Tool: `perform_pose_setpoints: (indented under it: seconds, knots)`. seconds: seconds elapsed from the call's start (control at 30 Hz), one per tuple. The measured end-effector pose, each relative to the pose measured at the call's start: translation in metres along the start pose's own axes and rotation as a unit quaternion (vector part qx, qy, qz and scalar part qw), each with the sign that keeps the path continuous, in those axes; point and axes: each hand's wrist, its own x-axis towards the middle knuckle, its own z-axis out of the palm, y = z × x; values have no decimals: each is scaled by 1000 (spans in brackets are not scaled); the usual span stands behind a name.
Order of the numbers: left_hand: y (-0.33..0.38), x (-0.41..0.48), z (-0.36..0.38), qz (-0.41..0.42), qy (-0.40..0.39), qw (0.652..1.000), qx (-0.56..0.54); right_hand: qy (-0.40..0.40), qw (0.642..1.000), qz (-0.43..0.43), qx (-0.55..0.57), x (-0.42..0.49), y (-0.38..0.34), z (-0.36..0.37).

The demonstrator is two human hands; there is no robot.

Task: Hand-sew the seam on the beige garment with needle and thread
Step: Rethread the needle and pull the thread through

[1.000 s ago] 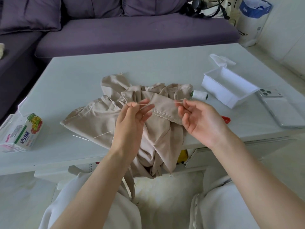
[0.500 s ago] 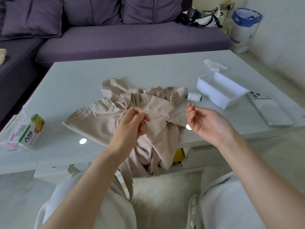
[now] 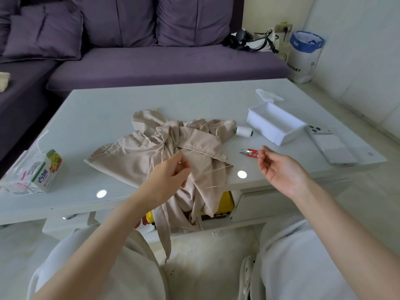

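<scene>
So, 2 hands (image 3: 166, 180) (image 3: 281, 169) pinch 1 thread (image 3: 216, 171) nr garment (image 3: 129, 156).

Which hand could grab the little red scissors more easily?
Probably the right hand: it is just beside the red scissors, while the left hand pinches thread over the beige garment, farther away.

juice carton (image 3: 46, 169) left | white box (image 3: 275, 126), phone (image 3: 331, 146) right | purple sofa (image 3: 164, 63) behind

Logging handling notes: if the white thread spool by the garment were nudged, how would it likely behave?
The white thread spool lies on its side on the glossy table, so a nudge would probably roll it. Its ends point left and right, so it would likely roll toward the table's near or far edge. It looks small, likely light.
</scene>
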Motion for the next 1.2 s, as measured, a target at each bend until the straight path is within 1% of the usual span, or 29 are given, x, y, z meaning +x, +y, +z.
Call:
perform_pose_setpoints:
  seconds: [0.07,0.13,0.2,0.23,0.3,0.37,0.4,0.43,0.47,0.5,0.53,0.57,0.6,0.63,0.67,0.7,0.73,0.8,0.87,0.93,1.03,1.2]
  knots:
    - [4,-2,-6,15,15,999,-25,20,1000,-16,-1,-4,-4,-5]
    - [10,-4,-13,26,28,998,-53,38,998,-27,-29,-9,-6,-11]
    - [20,-7,-19,38,37,996,-77,55,991,-28,-115,-15,-6,-17]
    - [25,-9,-22,47,42,994,-89,60,981,-24,-181,-19,-6,-19]
    - [36,-11,-27,69,51,992,-90,55,950,-5,-309,-28,-3,-23]
    - [46,-12,-28,92,54,992,-73,40,905,22,-424,-37,-1,-22]
    - [52,-13,-29,102,53,991,-65,33,871,33,-489,-41,1,-20]
    - [56,-14,-29,111,50,991,-56,24,830,40,-556,-47,2,-17]
    - [61,-15,-28,119,44,991,-48,15,786,34,-617,-52,4,-13]
    - [66,-16,-27,127,36,990,-41,6,747,11,-665,-56,6,-7]
    - [71,-17,-26,134,27,990,-34,-3,721,-31,-693,-60,7,0]
    - [75,-18,-24,139,20,990,-27,-21,720,-81,-689,-65,8,8]
    - [79,-18,-23,143,14,989,-23,-49,746,-118,-653,-71,9,19]
    - [82,-19,-21,147,8,989,-20,-93,787,-129,-596,-79,9,30]
    - [86,-20,-18,151,2,988,-16,-152,823,-121,-533,-88,10,42]
    - [88,-20,-16,155,-2,988,-12,-207,843,-106,-486,-96,12,53]
    - [90,-20,-15,158,-4,987,-9,-247,848,-94,-460,-102,14,61]
    - [90,-19,-13,155,1,988,-8,-284,845,-87,-445,-107,18,71]
    - [86,-19,-15,142,12,990,-19,-285,830,-96,-469,-109,22,76]
    - [80,-20,-18,135,23,990,-32,-271,817,-101,-498,-109,27,76]
    - [69,-22,-25,127,48,990,-31,-244,816,-114,-512,-107,34,74]
    - [51,-20,-36,101,92,991,-13,-196,800,-159,-544,-100,35,64]
